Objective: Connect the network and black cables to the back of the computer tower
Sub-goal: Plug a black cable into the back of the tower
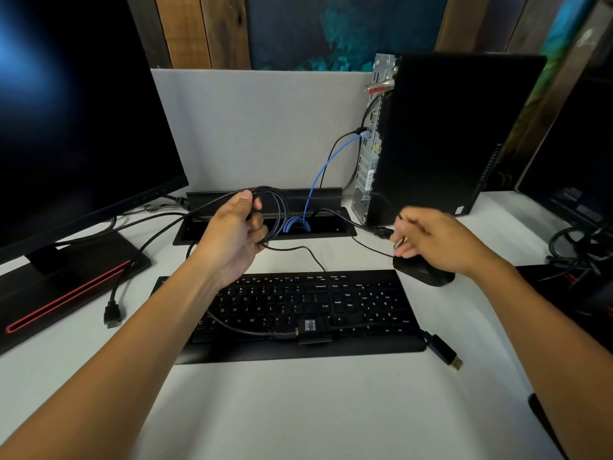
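My desk [331, 410] is smooth, matt pale laminate. The computer tower [457, 134] shows a matt black side panel and a bare, perforated metal back. The black cables [275, 207] I hold look like rubbery, slightly shiny plastic; the network cable [318, 174] is glossy blue. The keyboard [298, 310] is matt black plastic. Behind the grey cloth-like divider [258, 127] stand rough wooden planks [202, 28].

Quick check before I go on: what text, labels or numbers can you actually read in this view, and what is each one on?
Keyboard: single key letters such as "Y", "U", "O", "P", "G", "H", "J", "K", "L", "N", "M" and number-pad digits; smaller legends are blurred.
Barcode sticker on the keyboard: too small to read.
Labels on the tower back: too small to read.
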The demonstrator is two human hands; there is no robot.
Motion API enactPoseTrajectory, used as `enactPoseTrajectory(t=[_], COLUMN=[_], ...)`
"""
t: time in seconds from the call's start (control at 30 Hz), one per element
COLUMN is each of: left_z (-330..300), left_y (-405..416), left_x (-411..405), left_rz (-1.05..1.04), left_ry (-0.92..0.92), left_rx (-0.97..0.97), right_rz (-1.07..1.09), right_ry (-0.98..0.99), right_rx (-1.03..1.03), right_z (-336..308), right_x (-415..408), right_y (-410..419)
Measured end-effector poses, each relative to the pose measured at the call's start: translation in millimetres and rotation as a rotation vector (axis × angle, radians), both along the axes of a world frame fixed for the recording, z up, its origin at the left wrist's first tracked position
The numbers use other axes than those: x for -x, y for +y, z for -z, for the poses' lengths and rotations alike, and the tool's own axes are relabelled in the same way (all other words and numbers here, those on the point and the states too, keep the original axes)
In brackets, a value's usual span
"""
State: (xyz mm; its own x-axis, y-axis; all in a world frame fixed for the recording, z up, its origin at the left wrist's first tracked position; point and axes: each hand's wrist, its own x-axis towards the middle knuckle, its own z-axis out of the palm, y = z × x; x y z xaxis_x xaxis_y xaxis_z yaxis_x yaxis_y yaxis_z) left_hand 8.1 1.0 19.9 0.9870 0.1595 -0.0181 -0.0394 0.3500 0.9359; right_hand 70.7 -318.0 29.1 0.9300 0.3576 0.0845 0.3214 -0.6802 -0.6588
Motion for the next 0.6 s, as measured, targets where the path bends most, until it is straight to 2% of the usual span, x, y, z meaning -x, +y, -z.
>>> enactPoseTrajectory(t=[0.1, 0.17, 0.23, 0.37, 0.43, 0.6], left_z=[6, 10, 13, 10, 6, 6], left_y=[0, -2, -6, -2, 10, 22], left_x=[-1, -2, -1, -1, -4, -8], left_rz=[-0.027, -0.034, -0.042, -0.099, -0.143, -0.174], left_ry=[0.011, 0.020, 0.018, 0.019, 0.014, 0.011], left_rx=[-0.017, -0.015, -0.005, 0.068, 0.117, 0.174], right_rz=[-0.022, -0.074, -0.101, 0.167, 0.318, 0.497], right_ry=[0.018, -0.033, -0.112, -0.368, -0.337, -0.150], right_rx=[-0.384, -0.520, -0.567, -0.507, -0.440, 0.035], right_z=[-15, -25, -29, -26, -14, 39], right_x=[6, 9, 11, 6, -4, -26], right_y=[10, 15, 20, 22, 12, -21])
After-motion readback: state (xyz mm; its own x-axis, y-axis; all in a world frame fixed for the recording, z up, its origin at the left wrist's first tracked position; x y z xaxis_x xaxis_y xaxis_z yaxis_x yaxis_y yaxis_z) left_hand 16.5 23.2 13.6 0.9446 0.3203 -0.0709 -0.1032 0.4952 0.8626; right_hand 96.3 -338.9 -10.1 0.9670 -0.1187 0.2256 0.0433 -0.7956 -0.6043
